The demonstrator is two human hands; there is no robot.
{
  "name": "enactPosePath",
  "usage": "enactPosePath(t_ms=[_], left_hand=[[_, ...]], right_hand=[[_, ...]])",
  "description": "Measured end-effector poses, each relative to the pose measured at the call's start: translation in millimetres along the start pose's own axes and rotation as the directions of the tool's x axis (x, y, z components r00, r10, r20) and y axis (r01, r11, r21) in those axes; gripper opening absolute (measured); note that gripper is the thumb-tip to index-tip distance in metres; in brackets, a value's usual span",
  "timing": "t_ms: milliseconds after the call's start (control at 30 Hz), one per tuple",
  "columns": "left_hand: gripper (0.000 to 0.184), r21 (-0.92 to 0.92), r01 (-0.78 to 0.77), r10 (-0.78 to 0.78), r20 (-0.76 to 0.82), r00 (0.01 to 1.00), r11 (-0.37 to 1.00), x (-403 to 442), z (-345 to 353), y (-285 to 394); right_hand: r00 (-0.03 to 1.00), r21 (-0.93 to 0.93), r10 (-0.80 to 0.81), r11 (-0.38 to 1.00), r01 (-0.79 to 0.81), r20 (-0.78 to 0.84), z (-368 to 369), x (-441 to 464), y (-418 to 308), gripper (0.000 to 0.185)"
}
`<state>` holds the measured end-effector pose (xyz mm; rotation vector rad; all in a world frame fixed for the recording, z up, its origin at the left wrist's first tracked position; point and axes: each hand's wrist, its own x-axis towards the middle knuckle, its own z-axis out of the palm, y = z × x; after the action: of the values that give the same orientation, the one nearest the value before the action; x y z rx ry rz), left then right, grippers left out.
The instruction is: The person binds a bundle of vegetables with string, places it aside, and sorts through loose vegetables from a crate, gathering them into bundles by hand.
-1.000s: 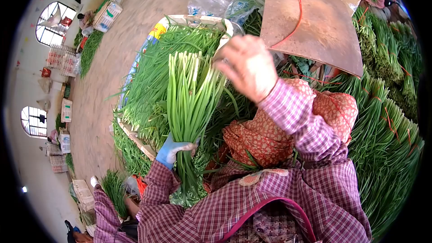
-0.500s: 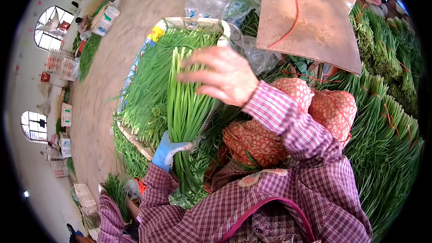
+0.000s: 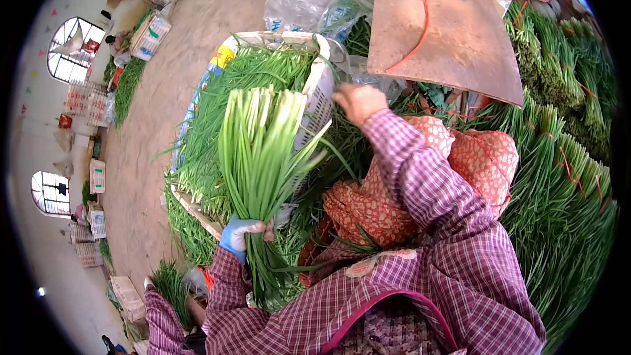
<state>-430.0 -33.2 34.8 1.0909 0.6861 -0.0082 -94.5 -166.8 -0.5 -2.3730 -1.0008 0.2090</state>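
My left hand [image 3: 238, 235], in a blue and white glove, grips a bunch of garlic chives [image 3: 259, 158] near its dark leafy end. The pale cut ends point away from me, and a few stalks splay out to the right. Beyond the bunch is a white plastic basket [image 3: 320, 89] filled with more loose green chives [image 3: 217, 118]. My bare right hand [image 3: 363, 102] is just right of the basket rim, apart from the bunch. Its fingers are curled together; whether anything is in them is hidden.
A brown board [image 3: 447, 39] with a red string lies at the upper right. Clear plastic bags [image 3: 299, 3] lie beyond the basket. Tied chive bundles [image 3: 559, 223] are heaped along the right. Patterned orange cloth [image 3: 486, 164] covers my knees. Crates [image 3: 150, 36] stand across the floor.
My right hand has moved from over the bunch to the right, its spread fingers now curled. The bunch in my left hand has fanned out, its pale ends shifting nearer to me.
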Motion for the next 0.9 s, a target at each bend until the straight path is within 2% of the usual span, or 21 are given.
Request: enactPosePath(t_ms=[33,133,167,233,300,367,433,500,567,633,667,700,767,833,900], left_hand=[[0.041,-0.007,0.002,-0.002,-0.006,1.0,1.0,2,-6,-6],[0.033,-0.034,-0.081,0.084,0.105,0.991,0.996,6,-21,-14],[0.033,-0.032,-0.089,0.092,0.109,0.99,0.996,8,-21,-13],[0.033,-0.103,-0.105,0.121,0.164,0.979,0.989,10,-22,-14],[0.035,-0.071,-0.091,0.103,0.176,0.979,0.993,13,-26,-15],[0.037,-0.032,-0.078,0.083,0.19,0.978,0.996,11,-25,-14],[0.04,-0.049,-0.057,0.062,0.106,0.992,0.997,8,-14,-11],[0.04,-0.032,-0.042,0.045,0.121,0.992,0.999,10,-24,-15],[0.042,-0.04,-0.091,0.097,0.22,0.971,0.995,12,-29,-18],[0.042,-0.076,-0.096,0.109,0.193,0.975,0.992,9,-27,-20],[0.042,-0.107,-0.099,0.116,0.167,0.979,0.989,7,-25,-19],[0.042,-0.108,-0.101,0.119,0.168,0.979,0.989,5,-21,-16],[0.04,-0.012,-0.076,0.077,0.129,0.989,0.997,3,-13,-10],[0.04,-0.02,-0.089,0.091,0.14,0.986,0.996,4,-21,-16],[0.04,-0.028,-0.105,0.108,0.148,0.983,0.994,4,-29,-21]], right_hand=[[0.973,0.165,-0.091,0.978,0.128,-0.212,4,2,15,0.035],[0.889,0.317,-0.148,0.899,0.304,-0.433,-34,-2,2,0.031],[0.885,0.312,-0.151,0.898,0.309,-0.44,-36,-4,0,0.031],[0.91,0.495,-0.223,0.781,0.381,-0.348,-32,-17,-8,0.033],[0.88,0.477,-0.331,0.746,0.466,-0.342,-24,-27,-18,0.038],[0.919,0.433,-0.323,0.812,0.391,-0.225,-17,-34,-27,0.04],[0.92,0.438,-0.368,0.81,0.39,-0.137,-1,-34,-27,0.043],[0.916,0.551,-0.4,0.761,0.343,-0.018,0,-33,-32,0.042],[0.93,0.534,-0.366,0.795,0.288,0.043,0,-33,-32,0.035],[0.892,0.325,-0.399,0.832,0.449,-0.21,3,-29,-26,0.025],[0.876,0.217,-0.417,0.856,0.469,-0.243,-6,-25,-24,0.016],[0.837,-0.001,-0.467,0.873,0.487,-0.283,-16,-22,-21,0.016],[0.883,-0.084,-0.405,0.914,0.397,-0.235,-28,-10,-12,0.016],[0.897,-0.089,-0.327,0.945,0.315,-0.297,-32,3,8,0.018],[0.939,-0.081,-0.176,0.984,0.159,-0.295,-43,6,18,0.019]])
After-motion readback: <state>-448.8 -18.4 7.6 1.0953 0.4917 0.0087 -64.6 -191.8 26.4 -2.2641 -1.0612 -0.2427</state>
